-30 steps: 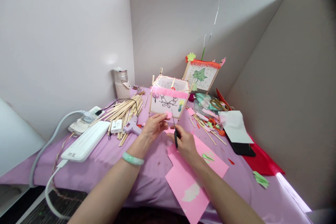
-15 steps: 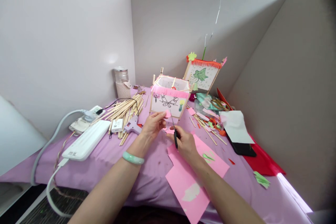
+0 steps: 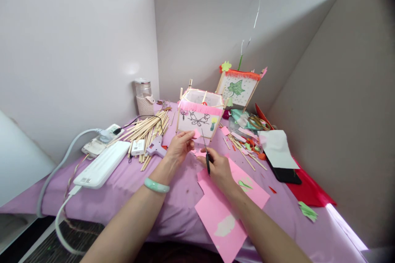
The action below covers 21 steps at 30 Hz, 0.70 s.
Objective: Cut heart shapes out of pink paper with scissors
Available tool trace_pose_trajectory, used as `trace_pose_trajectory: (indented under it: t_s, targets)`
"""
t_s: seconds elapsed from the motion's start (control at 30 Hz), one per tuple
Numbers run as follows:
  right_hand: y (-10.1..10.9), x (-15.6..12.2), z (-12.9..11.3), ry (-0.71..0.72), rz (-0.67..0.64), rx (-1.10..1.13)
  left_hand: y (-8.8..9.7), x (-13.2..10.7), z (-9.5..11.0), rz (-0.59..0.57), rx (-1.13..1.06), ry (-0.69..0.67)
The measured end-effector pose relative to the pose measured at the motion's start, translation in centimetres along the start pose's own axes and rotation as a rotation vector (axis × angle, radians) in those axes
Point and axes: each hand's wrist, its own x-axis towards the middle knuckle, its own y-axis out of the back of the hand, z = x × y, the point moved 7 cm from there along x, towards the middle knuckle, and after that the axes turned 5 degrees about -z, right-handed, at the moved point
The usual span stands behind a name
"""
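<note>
My left hand (image 3: pixel 181 146), closed, pinches a small piece of pink paper (image 3: pixel 196 134) between thumb and fingertips. In my right hand (image 3: pixel 218 166) is a pair of scissors (image 3: pixel 207 159) with black handles, blades pointing up and away from me, just right of the pink piece. Under my right forearm lies a large cut sheet of pink paper (image 3: pixel 212 209) with green scraps on it. Right behind my hands stands a paper lantern (image 3: pixel 199 121) framed with sticks, with a pink fringe and a black line drawing on its front.
Wooden sticks (image 3: pixel 146 129), a lilac glue gun (image 3: pixel 156 146) and a white power bank (image 3: pixel 101 164) lie left. A second lantern (image 3: pixel 237 86) with a red fringe stands behind. Paper scraps (image 3: pixel 253 144) and a black phone-like slab (image 3: pixel 285 174) lie right. A jar (image 3: pixel 143 96) stands back left.
The scissors have shifted slightly to the right, away from the pink piece. My left hand has stayed nearly still, with the pink paper in it.
</note>
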Motion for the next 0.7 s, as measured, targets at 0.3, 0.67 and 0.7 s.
trace_pose_trajectory:
  t_s: [0.3, 0.67, 0.7]
  targets:
    - [0.8, 0.2, 0.2, -0.063, 0.068, 0.27, -0.4, -0.2, -0.2, -0.044, 0.075, 0.024]
    - [0.5, 0.3, -0.2, -0.043, -0.051, 0.119, -1.4, -0.7, 0.1, -0.084, 0.258, -0.013]
    - [0.4, 0.3, -0.3, -0.041, -0.059, 0.113, -1.4, -0.7, 0.2, -0.083, 0.263, -0.02]
